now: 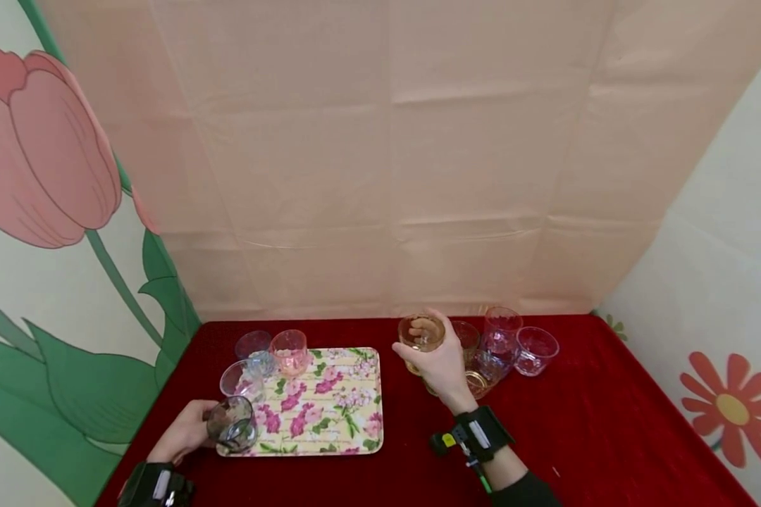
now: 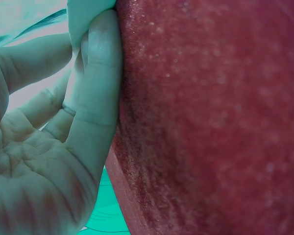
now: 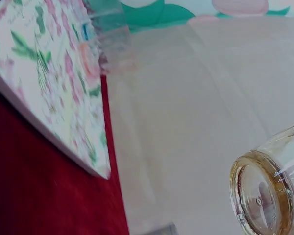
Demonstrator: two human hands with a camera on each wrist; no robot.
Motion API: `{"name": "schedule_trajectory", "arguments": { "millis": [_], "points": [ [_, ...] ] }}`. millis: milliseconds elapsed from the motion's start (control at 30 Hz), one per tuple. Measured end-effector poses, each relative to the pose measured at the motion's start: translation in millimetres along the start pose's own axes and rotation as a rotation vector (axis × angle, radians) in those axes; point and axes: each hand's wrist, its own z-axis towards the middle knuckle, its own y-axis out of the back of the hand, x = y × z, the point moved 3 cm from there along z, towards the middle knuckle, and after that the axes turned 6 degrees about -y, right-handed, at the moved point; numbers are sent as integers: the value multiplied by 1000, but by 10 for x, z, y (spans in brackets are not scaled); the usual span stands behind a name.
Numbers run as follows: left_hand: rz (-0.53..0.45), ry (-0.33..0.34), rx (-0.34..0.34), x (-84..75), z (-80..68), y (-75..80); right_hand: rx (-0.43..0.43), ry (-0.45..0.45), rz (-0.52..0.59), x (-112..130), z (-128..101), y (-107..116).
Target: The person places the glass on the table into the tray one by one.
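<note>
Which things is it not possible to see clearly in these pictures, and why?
Head: parts of the glasses behind the right hand; the hand covers them.
Left wrist: what the left hand touches; cut off by the top edge.
Right wrist: the rest of the amber glass; cut off by the right edge.

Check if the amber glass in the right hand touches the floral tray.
Apart: the right wrist view shows the beige backdrop between the amber glass and the floral tray.
</note>
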Motion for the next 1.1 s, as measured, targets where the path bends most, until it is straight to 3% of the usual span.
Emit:
{"name": "schedule_trajectory", "arguments": {
  "millis": [400, 767, 1100],
  "points": [
    [-2, -20, -4, 16, 1, 1, 144, -44, -11, -190, -11, -650],
    [-21, -23, -10, 1, -2, -16, 245, -77, -99, -368, -72, -1117],
    [-14, -4, -11, -3, -8, -8, 313, -129, -66, -460, -150, -1490]
  ]
}}
